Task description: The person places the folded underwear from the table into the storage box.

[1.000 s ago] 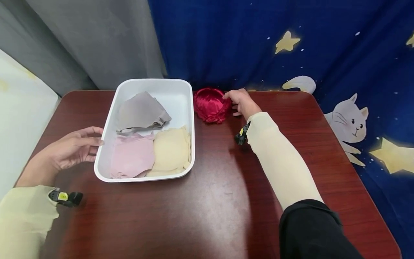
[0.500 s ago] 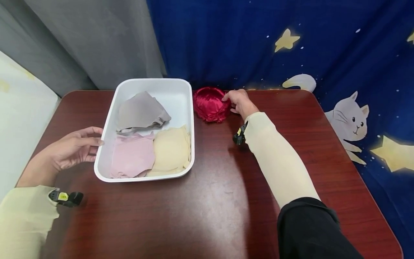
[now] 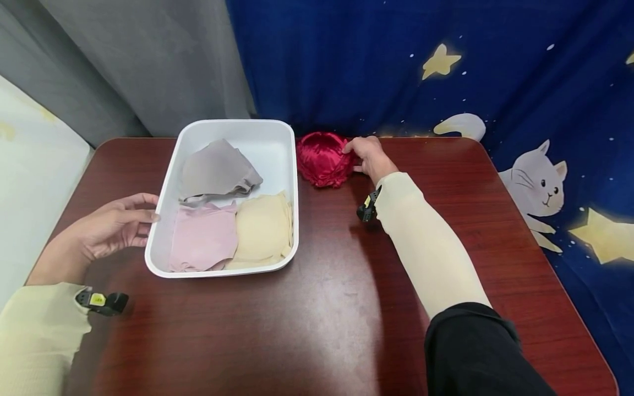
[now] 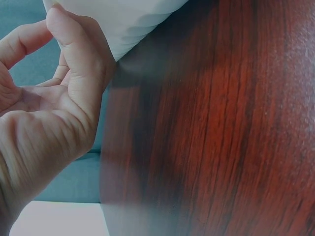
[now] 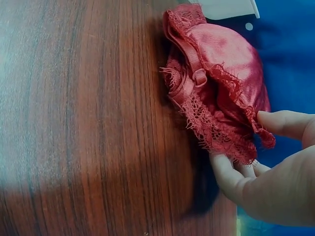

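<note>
A red satin bra [image 3: 324, 158] with lace trim, folded cup over cup, lies at the table's far edge. My right hand [image 3: 370, 156] pinches its right end; the right wrist view has the thumb on the upper cup edge and fingers [image 5: 229, 177] under the lace of the bra [image 5: 226, 54]. To the left of the bra stands a white plastic bin [image 3: 223, 274]. My left hand [image 3: 116, 225] touches that bin's left rim with loosely bent fingers; in the left wrist view the thumb [image 4: 74, 44] meets the bin's wall [image 4: 133, 19].
Inside the bin lie a grey folded garment [image 3: 215, 170], a pink folded garment [image 3: 204, 237] and a cream folded garment [image 3: 262, 228]. The bin's far right part shows its bare floor. Curtains [image 3: 337, 66] hang behind the reddish-brown table [image 3: 317, 330].
My right hand has moved slightly left and its fingers have closed in on the bra's right end. The bra has barely shifted. The left hand and bin have stayed put.
</note>
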The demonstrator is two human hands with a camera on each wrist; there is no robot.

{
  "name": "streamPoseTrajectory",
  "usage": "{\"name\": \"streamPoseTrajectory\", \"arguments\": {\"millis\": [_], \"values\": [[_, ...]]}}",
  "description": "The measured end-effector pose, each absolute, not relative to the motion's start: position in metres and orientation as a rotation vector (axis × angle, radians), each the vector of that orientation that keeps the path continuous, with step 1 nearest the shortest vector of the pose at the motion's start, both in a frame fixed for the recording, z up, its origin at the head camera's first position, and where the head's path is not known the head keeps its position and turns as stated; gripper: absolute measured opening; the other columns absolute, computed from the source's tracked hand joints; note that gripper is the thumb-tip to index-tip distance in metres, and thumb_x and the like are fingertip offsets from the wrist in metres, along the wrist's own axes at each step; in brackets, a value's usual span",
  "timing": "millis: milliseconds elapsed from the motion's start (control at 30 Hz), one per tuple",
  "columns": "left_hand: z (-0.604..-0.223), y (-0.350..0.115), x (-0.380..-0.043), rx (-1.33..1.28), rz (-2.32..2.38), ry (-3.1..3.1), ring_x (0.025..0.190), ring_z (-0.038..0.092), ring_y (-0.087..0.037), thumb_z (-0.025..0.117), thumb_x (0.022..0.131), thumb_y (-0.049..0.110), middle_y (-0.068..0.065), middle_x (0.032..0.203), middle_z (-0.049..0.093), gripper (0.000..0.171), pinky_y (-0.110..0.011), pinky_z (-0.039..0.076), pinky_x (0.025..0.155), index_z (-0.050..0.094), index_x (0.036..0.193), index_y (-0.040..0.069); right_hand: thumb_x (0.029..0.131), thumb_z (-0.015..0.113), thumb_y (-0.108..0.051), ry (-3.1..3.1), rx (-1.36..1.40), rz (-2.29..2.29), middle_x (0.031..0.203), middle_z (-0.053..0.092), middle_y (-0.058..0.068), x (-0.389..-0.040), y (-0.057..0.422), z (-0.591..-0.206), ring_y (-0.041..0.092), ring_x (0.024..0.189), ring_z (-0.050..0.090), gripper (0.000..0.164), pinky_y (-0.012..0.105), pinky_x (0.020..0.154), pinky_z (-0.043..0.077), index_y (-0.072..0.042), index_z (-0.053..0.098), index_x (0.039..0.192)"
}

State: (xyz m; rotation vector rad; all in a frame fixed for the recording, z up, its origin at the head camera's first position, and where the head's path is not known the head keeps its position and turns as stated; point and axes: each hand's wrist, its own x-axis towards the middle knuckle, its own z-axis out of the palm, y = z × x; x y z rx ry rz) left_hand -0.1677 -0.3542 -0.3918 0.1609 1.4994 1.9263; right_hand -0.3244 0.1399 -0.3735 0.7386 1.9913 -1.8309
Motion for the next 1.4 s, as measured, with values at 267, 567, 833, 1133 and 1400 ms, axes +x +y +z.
{"name": "streamPoseTrajectory", "arguments": {"millis": [267, 567, 833, 1133, 1400], "values": [[-0.3920, -0.3535, -0.1672, 0.161, 1.934, 1.478, 0.094, 0.070, -0.029, 0.035, 0.099, -0.009, -0.011, 0.108, 0.068, 0.032, -0.045, 0.059, 0.074, 0.047, 0.123, 0.009, 0.085, 0.061, 0.000, 1.926, 0.732, -1.854, 0.093, 0.052, 0.003, -0.3269, 0.1398, -0.3760, 0.017, 0.086, 0.057, 0.025, 0.042, 0.096, 0.051, -0.010, 0.049, 0.105], [-0.3927, -0.3543, -0.1675, 0.165, 1.938, 1.470, 0.094, 0.070, -0.029, 0.035, 0.099, -0.009, -0.011, 0.108, 0.068, 0.032, -0.045, 0.059, 0.074, 0.047, 0.123, 0.009, 0.084, 0.064, -0.002, 1.870, 0.720, -1.893, 0.099, 0.053, 0.004, -0.3279, 0.1388, -0.3775, 0.020, 0.093, 0.058, 0.022, 0.042, 0.099, 0.049, -0.012, 0.054, 0.101], [-0.3932, -0.3542, -0.1676, 0.162, 1.939, 1.471, 0.094, 0.070, -0.029, 0.035, 0.099, -0.009, -0.011, 0.107, 0.068, 0.032, -0.045, 0.059, 0.073, 0.047, 0.122, 0.009, 0.084, 0.062, 0.002, 1.898, 0.714, -1.921, 0.092, 0.057, 0.003, -0.3290, 0.1407, -0.3782, 0.017, 0.076, 0.061, 0.033, 0.035, 0.081, 0.056, -0.009, 0.048, 0.111], [-0.3936, -0.3546, -0.1673, 0.161, 1.934, 1.480, 0.093, 0.070, -0.029, 0.035, 0.099, -0.009, -0.010, 0.107, 0.068, 0.032, -0.045, 0.059, 0.073, 0.047, 0.122, 0.010, 0.082, 0.062, 0.002, 2.063, 0.688, -1.823, 0.086, 0.057, 0.003, -0.3274, 0.1429, -0.3800, 0.014, 0.071, 0.060, 0.024, 0.041, 0.087, 0.055, -0.008, 0.051, 0.100], [-0.3928, -0.3542, -0.1673, 0.160, 1.932, 1.481, 0.093, 0.070, -0.029, 0.036, 0.099, -0.009, -0.010, 0.107, 0.068, 0.032, -0.045, 0.059, 0.073, 0.047, 0.123, 0.010, 0.080, 0.062, 0.004, 2.147, 0.654, -1.827, 0.093, 0.054, 0.001, -0.3256, 0.1436, -0.3807, 0.012, 0.068, 0.060, 0.019, 0.031, 0.066, 0.059, -0.008, 0.053, 0.091]]}}
